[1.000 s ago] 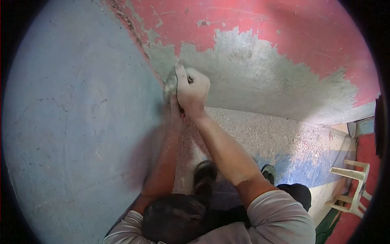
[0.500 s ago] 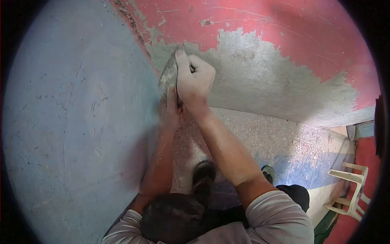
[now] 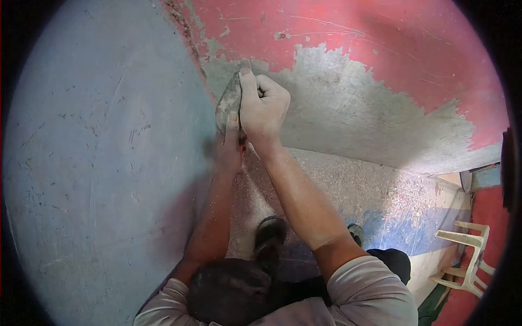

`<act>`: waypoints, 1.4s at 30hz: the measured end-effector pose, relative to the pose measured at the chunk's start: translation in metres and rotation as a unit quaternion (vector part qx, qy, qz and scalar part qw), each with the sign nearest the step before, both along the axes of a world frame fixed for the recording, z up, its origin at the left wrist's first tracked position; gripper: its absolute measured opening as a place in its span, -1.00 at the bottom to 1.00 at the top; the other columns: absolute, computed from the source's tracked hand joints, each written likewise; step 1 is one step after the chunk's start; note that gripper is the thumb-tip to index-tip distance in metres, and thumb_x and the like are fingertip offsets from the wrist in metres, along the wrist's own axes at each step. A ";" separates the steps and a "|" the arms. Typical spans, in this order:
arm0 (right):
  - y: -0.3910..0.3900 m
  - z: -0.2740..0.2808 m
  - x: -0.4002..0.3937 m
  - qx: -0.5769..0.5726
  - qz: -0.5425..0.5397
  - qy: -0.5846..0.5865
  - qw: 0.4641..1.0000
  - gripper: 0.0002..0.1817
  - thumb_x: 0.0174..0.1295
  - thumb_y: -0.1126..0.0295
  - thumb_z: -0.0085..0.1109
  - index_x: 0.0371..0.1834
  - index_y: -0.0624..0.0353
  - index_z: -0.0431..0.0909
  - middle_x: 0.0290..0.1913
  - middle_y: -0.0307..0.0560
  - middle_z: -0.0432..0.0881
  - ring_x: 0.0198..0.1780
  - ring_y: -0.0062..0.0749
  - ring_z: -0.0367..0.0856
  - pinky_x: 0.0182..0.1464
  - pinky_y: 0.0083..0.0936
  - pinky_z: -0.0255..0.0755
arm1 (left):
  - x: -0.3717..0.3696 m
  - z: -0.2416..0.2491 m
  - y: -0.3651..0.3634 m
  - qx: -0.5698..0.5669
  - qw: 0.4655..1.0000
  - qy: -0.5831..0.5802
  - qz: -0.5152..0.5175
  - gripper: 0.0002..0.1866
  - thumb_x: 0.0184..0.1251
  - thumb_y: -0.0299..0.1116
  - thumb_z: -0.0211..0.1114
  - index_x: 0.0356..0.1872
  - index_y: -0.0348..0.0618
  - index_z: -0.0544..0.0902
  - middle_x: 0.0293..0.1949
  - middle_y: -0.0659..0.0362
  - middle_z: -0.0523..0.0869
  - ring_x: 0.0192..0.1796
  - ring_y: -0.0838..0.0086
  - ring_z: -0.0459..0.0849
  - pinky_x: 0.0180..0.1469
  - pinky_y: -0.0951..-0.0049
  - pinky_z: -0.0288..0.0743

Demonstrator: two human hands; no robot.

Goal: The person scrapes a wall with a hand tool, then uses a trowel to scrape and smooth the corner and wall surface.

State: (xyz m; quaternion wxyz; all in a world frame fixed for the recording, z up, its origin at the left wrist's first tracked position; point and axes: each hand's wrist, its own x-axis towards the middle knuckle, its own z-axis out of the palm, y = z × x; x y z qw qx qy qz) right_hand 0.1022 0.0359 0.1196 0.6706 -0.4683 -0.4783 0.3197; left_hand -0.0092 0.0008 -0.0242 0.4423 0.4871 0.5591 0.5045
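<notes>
A dusty grey scraper (image 3: 229, 103) with a broad flat blade meets the bare grey patch of wall near the corner. My right hand (image 3: 265, 107) is closed at its upper right side, thumb pressed along the blade towards the tip. Lower down, my left hand (image 3: 228, 149) grips the same tool, with its thumb lying on the blade face. A small orange-red bit (image 3: 242, 148) shows between the hands; the rest of the handle is hidden. Pale dust coats both hands. The wall (image 3: 348, 103) around the patch carries ragged-edged red paint (image 3: 380, 32).
A blue-grey wall (image 3: 109, 136) rises close on my left, meeting the red wall in a chipped corner. Below is a speckled floor (image 3: 321, 168) with a blue band (image 3: 391, 228). My feet stand there. A cream plastic chair (image 3: 467, 250) lies at the right.
The view has shifted slightly, so the wall and chair sit a little differently in the picture. Both hands keep their hold on the scraper, at nearly the same spot on the wall.
</notes>
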 end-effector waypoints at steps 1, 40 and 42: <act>0.000 0.005 -0.002 0.003 0.004 0.020 1.000 -0.54 0.46 0.26 0.28 -0.56 0.37 0.50 -0.65 0.05 0.39 -0.54 -0.50 0.28 -0.43 -0.29 0.29 | 0.008 0.000 0.003 0.043 0.996 -0.072 0.039 -0.40 0.73 0.06 0.07 0.41 -0.30 0.47 -0.20 0.15 0.65 -0.35 0.49 0.55 -0.36 0.35 0.43; 0.005 0.007 0.001 0.004 -0.020 -0.057 0.998 -0.48 0.47 0.22 0.28 -0.58 0.38 0.42 -0.65 0.01 0.32 -0.52 -0.51 0.24 -0.40 -0.28 0.25 | 0.021 0.069 -0.010 -0.023 0.994 -0.099 0.038 -0.41 0.70 0.02 0.09 0.44 -0.26 0.38 -0.03 0.18 0.65 -0.29 0.64 0.57 -0.33 0.55 0.43; 0.003 0.001 -0.003 -0.001 -0.026 -0.065 0.998 -0.49 0.46 0.21 0.28 -0.58 0.38 0.44 -0.65 0.06 0.34 -0.54 -0.47 0.25 -0.40 -0.24 0.26 | 0.019 0.017 -0.001 -0.011 0.995 -0.081 0.060 -0.41 0.70 0.00 0.08 0.44 -0.29 0.39 0.03 0.12 0.66 -0.14 0.51 0.61 -0.17 0.45 0.50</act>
